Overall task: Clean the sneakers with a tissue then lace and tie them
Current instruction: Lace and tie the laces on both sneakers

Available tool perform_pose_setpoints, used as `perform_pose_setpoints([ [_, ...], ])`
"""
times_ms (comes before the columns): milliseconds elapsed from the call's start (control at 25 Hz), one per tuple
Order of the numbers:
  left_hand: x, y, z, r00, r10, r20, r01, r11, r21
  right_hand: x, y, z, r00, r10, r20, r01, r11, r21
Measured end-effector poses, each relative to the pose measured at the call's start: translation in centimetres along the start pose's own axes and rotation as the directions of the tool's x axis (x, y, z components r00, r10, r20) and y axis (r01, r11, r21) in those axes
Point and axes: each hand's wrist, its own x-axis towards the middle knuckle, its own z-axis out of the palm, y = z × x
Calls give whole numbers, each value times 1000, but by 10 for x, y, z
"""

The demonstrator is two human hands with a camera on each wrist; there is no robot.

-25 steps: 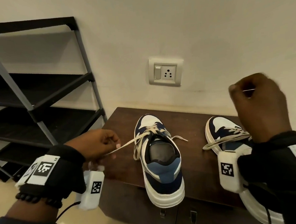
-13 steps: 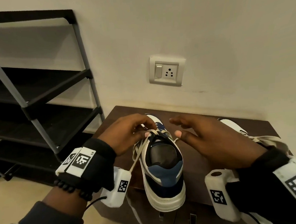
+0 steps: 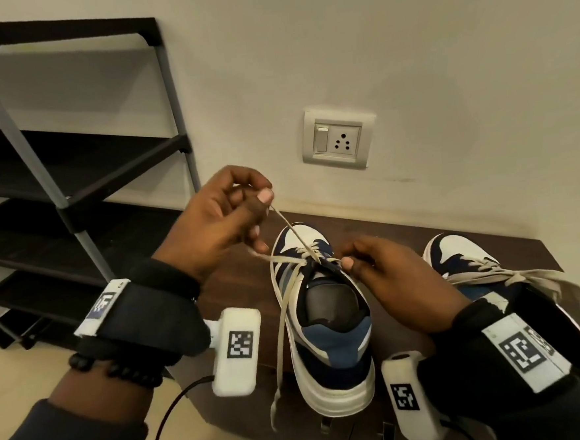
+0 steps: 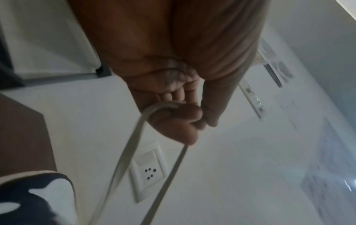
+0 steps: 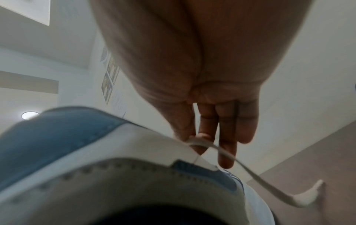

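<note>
A navy, blue and white sneaker stands heel toward me on the dark wooden cabinet. My left hand is raised above its toe and pinches a cream lace that runs taut down to the top eyelets. In the left wrist view the lace loops over a curled finger. My right hand pinches the lace at the sneaker's upper right eyelet, with the fingers nipping the lace. Another strand hangs down the left side past the cabinet's front edge. The second sneaker lies to the right, its laces spread loose.
A black and grey shoe rack stands to the left of the cabinet. A wall switch and socket plate sits above the cabinet's back edge. The cabinet's front edge lies just under the sneaker's heel. Beige floor shows at lower left.
My left hand has lifted from the sneaker's tongue up toward the wall, drawing the lace taut. My right hand dropped from high on the right to the upper eyelets and took hold of the lace.
</note>
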Motion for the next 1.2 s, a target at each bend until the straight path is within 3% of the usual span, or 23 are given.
perform_pose_setpoints([
  [80, 4, -3, -5, 997, 11, -73, -17, 996, -85, 1, 4, 1, 999, 7, -54, -5, 999, 38],
  [200, 6, -14, -6, 996, 70, -62, -61, 989, 134, 0, 6, 5, 997, 1, -73, 2, 999, 39],
  [320, 9, -18, -4, 996, 58, -67, -47, 986, 162, -1, 7, 6, 997, -18, -77, 21, 998, 51],
  [480, 8, -21, 3, 983, 128, -134, -71, 930, 361, 0, 8, 8, 996, -3, -89, 11, 996, 91],
  [560, 4, -17, 5, 989, 27, -143, 16, 956, 293, -1, 8, 8, 995, -1, -101, 11, 995, 104],
  [680, -2, -9, 2, 988, -156, -5, 146, 915, 375, 0, 5, 3, 996, -28, -90, 39, 992, 120],
  [800, -6, 0, -5, 971, -168, 173, 72, 886, 459, 3, 6, 2, 992, -36, -117, 50, 992, 119],
  [920, -6, 3, -14, 902, -238, 361, 38, 874, 484, 5, 7, 5, 990, -43, -133, 58, 992, 112],
  [1040, -3, -2, -14, 888, -276, 369, 50, 854, 518, 7, 7, 7, 993, -8, -121, 29, 985, 168],
  [1200, -3, -10, -2, 951, -165, 262, -22, 808, 588, 10, 6, 9, 996, -11, -89, 25, 988, 153],
])
